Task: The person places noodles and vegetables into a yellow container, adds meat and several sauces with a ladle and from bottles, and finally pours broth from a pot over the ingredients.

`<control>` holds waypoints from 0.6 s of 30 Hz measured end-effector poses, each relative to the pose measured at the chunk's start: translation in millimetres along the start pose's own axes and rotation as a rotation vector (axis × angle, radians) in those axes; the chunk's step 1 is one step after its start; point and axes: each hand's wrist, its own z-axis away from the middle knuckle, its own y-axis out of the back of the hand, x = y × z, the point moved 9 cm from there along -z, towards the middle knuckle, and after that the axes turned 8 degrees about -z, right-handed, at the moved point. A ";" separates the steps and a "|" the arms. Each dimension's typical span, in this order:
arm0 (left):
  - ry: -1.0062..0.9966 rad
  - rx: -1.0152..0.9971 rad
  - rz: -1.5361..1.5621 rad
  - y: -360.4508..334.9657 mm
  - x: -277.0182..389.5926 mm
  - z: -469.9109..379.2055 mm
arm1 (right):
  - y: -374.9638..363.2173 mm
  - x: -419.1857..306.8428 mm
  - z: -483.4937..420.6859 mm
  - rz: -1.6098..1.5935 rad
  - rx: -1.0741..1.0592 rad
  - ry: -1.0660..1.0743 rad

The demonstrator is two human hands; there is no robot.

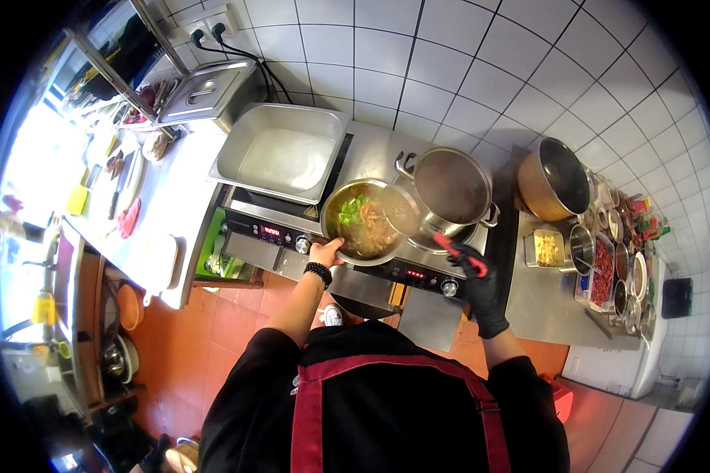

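My bare left hand (326, 253) grips the near left rim of a steel bowl (371, 260). Inside the bowl, leafy greens (355, 211) lie beside brownish strips of food (378, 227) in liquid. My right hand (472, 267), in a black glove, is closed around the red handle (458, 253) of a strainer or ladle. Its round head (400, 211) is over the bowl's right part, partly blurred. Right behind the bowl, a steel pot (453, 186) with dark contents stands on the cooktop. The bowl is in front of it, near the control panels.
A deep rectangular steel pan (281, 154) sits at the back left. To the right stand a large pot (553, 180), a container of yellow pieces (547, 248), a tub of red chopped food (602, 272) and several small bowls. A bright worktop (154, 219) with utensils is at left.
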 end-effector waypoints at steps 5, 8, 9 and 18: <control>-0.050 -0.005 0.036 3.7 -15.4 -12.7 | 57.0 -27.1 -17.1 -0.190 0.311 0.102; -0.076 0.008 0.007 0.5 -8.1 -5.4 | 71.4 -33.2 -40.8 -0.083 0.408 0.094; -0.085 0.009 -0.009 -0.4 -4.0 -1.8 | 75.1 -30.7 -50.1 -0.020 0.437 0.066; -0.157 0.059 -0.016 -6.1 26.0 31.4 | 79.8 93.9 -140.2 0.599 0.408 0.040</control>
